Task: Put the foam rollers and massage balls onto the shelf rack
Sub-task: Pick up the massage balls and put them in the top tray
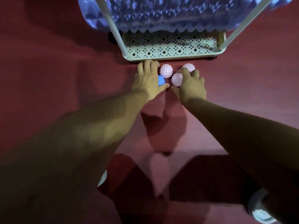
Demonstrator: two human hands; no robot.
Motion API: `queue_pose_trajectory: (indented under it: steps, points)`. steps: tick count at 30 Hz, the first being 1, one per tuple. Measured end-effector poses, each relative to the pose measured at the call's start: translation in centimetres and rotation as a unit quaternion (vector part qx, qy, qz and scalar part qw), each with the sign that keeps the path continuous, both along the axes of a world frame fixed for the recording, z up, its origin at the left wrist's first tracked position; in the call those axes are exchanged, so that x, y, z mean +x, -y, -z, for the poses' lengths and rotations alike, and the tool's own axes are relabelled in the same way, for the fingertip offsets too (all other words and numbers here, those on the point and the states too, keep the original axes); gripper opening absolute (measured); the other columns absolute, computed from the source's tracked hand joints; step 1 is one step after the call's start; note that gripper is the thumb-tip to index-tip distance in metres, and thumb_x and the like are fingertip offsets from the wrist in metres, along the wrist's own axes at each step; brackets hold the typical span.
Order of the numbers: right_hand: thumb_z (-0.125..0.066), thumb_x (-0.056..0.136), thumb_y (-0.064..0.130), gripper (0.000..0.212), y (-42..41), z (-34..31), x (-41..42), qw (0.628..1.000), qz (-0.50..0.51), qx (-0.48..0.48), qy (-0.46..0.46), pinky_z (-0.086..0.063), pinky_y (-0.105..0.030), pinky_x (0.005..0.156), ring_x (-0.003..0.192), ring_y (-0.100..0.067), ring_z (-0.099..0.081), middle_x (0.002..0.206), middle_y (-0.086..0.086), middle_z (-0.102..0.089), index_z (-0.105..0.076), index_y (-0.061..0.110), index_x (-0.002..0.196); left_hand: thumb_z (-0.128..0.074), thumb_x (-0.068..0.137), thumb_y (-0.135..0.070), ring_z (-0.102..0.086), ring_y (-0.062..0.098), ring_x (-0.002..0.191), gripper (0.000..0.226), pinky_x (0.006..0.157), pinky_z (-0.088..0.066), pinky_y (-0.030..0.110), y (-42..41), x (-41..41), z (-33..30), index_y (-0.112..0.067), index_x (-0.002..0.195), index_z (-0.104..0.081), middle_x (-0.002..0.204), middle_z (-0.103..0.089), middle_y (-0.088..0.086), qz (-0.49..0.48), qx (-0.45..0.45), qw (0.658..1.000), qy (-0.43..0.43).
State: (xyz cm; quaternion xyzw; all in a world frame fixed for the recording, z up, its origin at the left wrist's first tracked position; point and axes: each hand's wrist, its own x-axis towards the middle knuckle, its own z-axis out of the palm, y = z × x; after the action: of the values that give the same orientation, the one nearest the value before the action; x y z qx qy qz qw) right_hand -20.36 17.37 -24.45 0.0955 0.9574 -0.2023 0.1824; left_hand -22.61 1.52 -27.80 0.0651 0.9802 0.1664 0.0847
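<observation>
Red carpet fills the head view, with a white shelf rack at the top whose low perforated tray is bare at the front and whose upper level holds blue foam rollers. Just before the tray lie four spiky balls. The left hand curls over a blue ball, seemingly gripping it. The right hand spreads over two white balls, fingers on the far ball and palm beside the near ball; whether it grips is unclear. A third white ball sits between the hands, free. The tray lies directly ahead, nearest the left hand.
</observation>
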Motion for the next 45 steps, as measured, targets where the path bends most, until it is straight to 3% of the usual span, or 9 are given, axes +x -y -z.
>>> queue_pose_trajectory:
  steps: [4, 6, 11, 15, 20, 25, 32, 39, 45]
  points:
    - [-0.061, 0.091, 0.028, 0.042, -0.2, 0.8, 0.2, 1.0, 0.008, 0.002, -0.029, -0.037, -0.039, 0.07, 0.111, -0.034, -0.043, 0.128, -0.01, -0.04, -0.045, 0.028, 0.129, -0.069, 0.07, -0.046, -0.038, 0.034, 0.111, 0.064, 0.086, -0.047, 0.044, -1.5, 1.0, -0.1, -0.011, 0.119, -0.045, 0.126, -0.041, 0.01, -0.044, -0.045, 0.998, -0.012]
    - [-0.063, 0.091, 0.027, 0.042, -0.4, 0.9, 0.8, 0.999, 0.014, -0.016, -0.039, -0.038, -0.038, 0.071, 0.108, -0.033, -0.044, 0.125, -0.009, -0.042, -0.045, 0.028, 0.129, -0.071, 0.066, -0.041, -0.037, 0.033, 0.111, 0.061, 0.086, -0.047, 0.042, -1.7, 2.0, -0.2, -0.015, 0.115, -0.046, 0.128, -0.037, 0.008, -0.066, -0.035, 0.997, 0.016]
    - [-0.066, 0.089, 0.027, 0.044, -1.4, 0.5, 3.0, 0.993, 0.053, -0.094, -0.048, -0.04, -0.033, 0.079, 0.103, -0.035, -0.051, 0.123, -0.008, -0.044, -0.049, 0.029, 0.13, -0.076, 0.059, -0.035, -0.038, 0.029, 0.103, 0.046, 0.093, -0.041, 0.034, -0.8, 5.2, -0.7, -0.023, 0.094, -0.049, 0.12, -0.033, 0.002, -0.143, 0.082, 0.984, 0.073]
    - [-0.071, 0.088, 0.026, 0.045, -1.9, -4.0, 5.3, 0.985, 0.057, -0.149, -0.067, -0.047, -0.033, 0.088, 0.102, -0.029, -0.055, 0.123, -0.005, -0.044, -0.051, 0.029, 0.128, -0.074, 0.057, -0.028, -0.046, 0.022, 0.099, 0.047, 0.095, -0.04, 0.03, 0.2, 7.9, -5.7, -0.018, 0.099, -0.055, 0.118, -0.038, 0.004, -0.149, 0.156, 0.976, 0.036]
    - [-0.073, 0.086, 0.025, 0.045, -2.9, -14.4, 8.4, 0.967, 0.016, -0.208, -0.144, -0.042, -0.024, 0.084, 0.093, -0.01, -0.048, 0.116, -0.004, -0.048, -0.054, 0.024, 0.126, -0.068, 0.056, -0.028, -0.052, 0.02, 0.092, 0.05, 0.087, -0.046, 0.03, 1.1, 10.0, -17.3, -0.018, 0.104, -0.059, 0.113, -0.043, 0.003, -0.08, 0.219, 0.972, -0.012]
    - [-0.078, 0.08, 0.026, 0.041, -3.3, -28.0, 11.1, 0.932, 0.016, -0.269, -0.241, -0.035, -0.006, 0.078, 0.089, 0.001, -0.047, 0.106, 0.004, -0.055, -0.06, 0.021, 0.117, -0.063, 0.058, -0.037, -0.057, 0.021, 0.102, 0.061, 0.097, -0.046, 0.033, 1.0, 11.8, -31.9, -0.019, 0.116, -0.066, 0.115, -0.053, 0.005, -0.017, 0.289, 0.952, -0.103]
    - [-0.08, 0.078, 0.023, 0.048, -3.6, -47.9, 12.4, 0.89, -0.052, -0.268, -0.364, -0.035, -0.003, 0.078, 0.086, 0.014, -0.051, 0.107, 0.008, -0.055, -0.061, 0.022, 0.123, -0.061, 0.058, -0.037, -0.058, 0.015, 0.102, 0.066, 0.097, -0.047, 0.03, 1.3, 12.2, -51.5, -0.025, 0.124, -0.063, 0.119, -0.054, 0.001, 0.072, 0.268, 0.937, -0.212]
    - [-0.08, 0.08, 0.026, 0.047, -2.1, -64.8, 10.5, 0.836, -0.07, -0.286, -0.462, -0.042, -0.01, 0.066, 0.072, 0.005, -0.052, 0.103, 0.008, -0.054, -0.06, 0.028, 0.122, -0.06, 0.06, -0.041, -0.056, 0.017, 0.107, 0.066, 0.095, -0.047, 0.036, 0.1, 11.7, -69.2, -0.024, 0.123, -0.061, 0.117, -0.053, -0.004, 0.119, 0.266, 0.886, -0.361]
    - [-0.081, 0.08, 0.031, 0.047, -1.8, -74.8, 6.5, 0.808, -0.07, -0.314, -0.494, -0.06, -0.039, 0.06, 0.076, -0.014, -0.061, 0.106, 0.003, -0.056, -0.06, 0.032, 0.122, -0.059, 0.058, -0.049, -0.053, 0.016, 0.107, 0.074, 0.092, -0.048, 0.037, 0.6, 9.1, -80.0, -0.028, 0.129, -0.052, 0.12, -0.053, -0.008, 0.124, 0.204, 0.876, -0.418]
